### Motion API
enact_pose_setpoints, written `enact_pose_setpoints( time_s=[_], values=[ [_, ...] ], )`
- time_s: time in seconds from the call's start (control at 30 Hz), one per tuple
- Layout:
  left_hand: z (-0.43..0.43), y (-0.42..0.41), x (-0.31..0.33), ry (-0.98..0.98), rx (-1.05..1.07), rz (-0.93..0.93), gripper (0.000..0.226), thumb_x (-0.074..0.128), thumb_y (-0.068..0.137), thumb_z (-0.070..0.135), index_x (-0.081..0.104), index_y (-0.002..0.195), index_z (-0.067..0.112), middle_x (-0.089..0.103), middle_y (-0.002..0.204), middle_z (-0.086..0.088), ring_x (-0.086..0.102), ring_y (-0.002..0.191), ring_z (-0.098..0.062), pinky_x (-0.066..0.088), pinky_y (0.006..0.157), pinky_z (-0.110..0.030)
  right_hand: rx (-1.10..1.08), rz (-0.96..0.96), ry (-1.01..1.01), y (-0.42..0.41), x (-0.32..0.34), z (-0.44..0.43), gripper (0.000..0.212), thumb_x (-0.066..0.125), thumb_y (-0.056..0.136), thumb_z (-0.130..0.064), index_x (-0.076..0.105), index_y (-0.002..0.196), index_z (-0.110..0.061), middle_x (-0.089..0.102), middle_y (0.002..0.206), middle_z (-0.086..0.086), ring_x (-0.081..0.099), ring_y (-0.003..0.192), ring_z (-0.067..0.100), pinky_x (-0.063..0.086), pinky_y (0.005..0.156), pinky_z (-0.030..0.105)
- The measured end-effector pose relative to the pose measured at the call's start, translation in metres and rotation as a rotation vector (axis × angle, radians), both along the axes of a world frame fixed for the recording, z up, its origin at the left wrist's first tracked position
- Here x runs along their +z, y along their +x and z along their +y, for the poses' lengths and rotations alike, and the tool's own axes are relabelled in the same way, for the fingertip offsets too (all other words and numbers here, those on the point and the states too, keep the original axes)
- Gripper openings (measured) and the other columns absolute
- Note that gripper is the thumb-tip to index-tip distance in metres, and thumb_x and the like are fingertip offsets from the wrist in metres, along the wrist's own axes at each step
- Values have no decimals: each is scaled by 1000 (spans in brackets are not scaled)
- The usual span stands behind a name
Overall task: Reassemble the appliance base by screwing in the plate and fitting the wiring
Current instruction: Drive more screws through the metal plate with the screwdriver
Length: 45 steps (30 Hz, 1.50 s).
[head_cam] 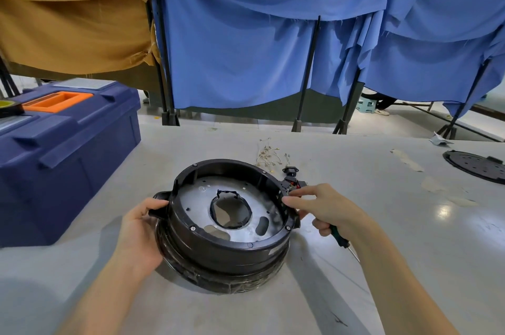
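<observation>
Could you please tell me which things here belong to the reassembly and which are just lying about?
Job: appliance base gripped by left hand, metal plate, wiring connector, screwdriver in right hand.
Lying about: blue toolbox, tape roll, black perforated disc.

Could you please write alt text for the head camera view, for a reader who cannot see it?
On a grey table, a person's left hand grips the side handle of a round black appliance base with a metal plate inside, while the right hand, holding a green-handled screwdriver, touches the wiring at its rim. A blue toolbox stands to the left.
</observation>
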<state>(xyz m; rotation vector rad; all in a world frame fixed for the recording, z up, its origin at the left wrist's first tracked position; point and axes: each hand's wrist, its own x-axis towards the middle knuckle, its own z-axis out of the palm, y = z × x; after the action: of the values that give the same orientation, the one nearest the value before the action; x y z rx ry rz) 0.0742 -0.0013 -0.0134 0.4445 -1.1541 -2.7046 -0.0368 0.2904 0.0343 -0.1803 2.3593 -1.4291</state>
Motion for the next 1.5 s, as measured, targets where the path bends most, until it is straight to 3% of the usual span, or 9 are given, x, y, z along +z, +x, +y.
enact_pose_setpoints(
  time_s=[0.17, 0.3, 0.57, 0.73, 0.93, 1.07, 1.3, 1.4, 1.5],
  values=[
    [-3, -3, -13, -96, 30, 1, 42, 62, 78, 53, 71, 55, 19, 72, 69, 2, 72, 65, -19, 57, 62, -32, -24, -22, -26, 1, -1, 0, 19, 78, 80, -35, 75, 92, -21, 50, 74, 9, 22, 40, 14, 21, 40, 20],
    [-7, -8, -13, -114, 35, -91, 56, 61, 65, 74, 77, 63, 20, 75, 78, -1, 74, 74, -19, 51, 70, -39, -26, -29, -23, -1, -1, 3, 19, 78, 80, -34, 77, 93, -20, 50, 77, 11, 21, 41, 15, 21, 41, 21],
    [-10, -17, -4, -172, -52, -185, 40, 77, 64, 52, 78, 68, 12, 74, 76, -7, 73, 68, -25, 58, 58, -34, -31, -41, -34, -5, -4, 6, 17, 78, 80, -32, 79, 86, -16, 49, 76, 12, 21, 40, 14, 21, 41, 21],
    [-11, -20, 2, -213, -153, -321, 48, 75, 68, 48, 73, 98, 11, 73, 99, -11, 69, 91, -30, 54, 78, -43, -33, -39, -22, -6, -4, 6, 19, 78, 80, -31, 78, 85, -13, 48, 76, 12, 21, 40, 15, 20, 41, 20],
    [-17, -29, 6, -812, -160, -493, 56, 51, 90, 61, 69, 101, 9, 75, 92, -10, 71, 86, -25, 59, 68, -33, -38, -44, -9, -7, -5, 6, 21, 77, 81, -30, 77, 83, -9, 46, 75, 12, 21, 41, 15, 20, 41, 21],
    [-21, -37, 5, -939, -196, -540, 58, 31, 99, 58, 67, 101, 13, 70, 107, -11, 65, 102, -28, 50, 98, -43, -52, -50, -18, -9, -6, 7, 31, 76, 81, -27, 72, 86, 3, 40, 77, 13, 21, 41, 15, 21, 40, 20],
    [-16, -38, 5, -931, -340, -455, 68, 49, 46, 90, 75, 88, 43, 75, 92, 12, 69, 92, -9, 45, 95, -33, -50, -48, -45, -11, -11, 7, 35, 77, 80, -26, 69, 87, 7, 30, 86, 14, 20, 44, 16, 19, 42, 21],
    [-16, -38, 4, -1056, -344, -510, 66, 70, 36, 70, 78, 82, 23, 76, 89, -2, 71, 87, -21, 50, 91, -38, -34, -47, -53, -8, -10, 6, 19, 78, 81, -26, 74, 70, -10, 30, 85, 14, 20, 43, 16, 20, 41, 20],
    [-14, -36, 8, -1206, -319, -595, 66, 61, 38, 64, 65, 82, 15, 68, 94, -10, 63, 91, -30, 47, 84, -38, -28, -37, -52, -8, -11, 5, 18, 77, 81, -27, 75, 67, -16, 30, 85, 14, 20, 42, 16, 21, 41, 19]
  ],
)
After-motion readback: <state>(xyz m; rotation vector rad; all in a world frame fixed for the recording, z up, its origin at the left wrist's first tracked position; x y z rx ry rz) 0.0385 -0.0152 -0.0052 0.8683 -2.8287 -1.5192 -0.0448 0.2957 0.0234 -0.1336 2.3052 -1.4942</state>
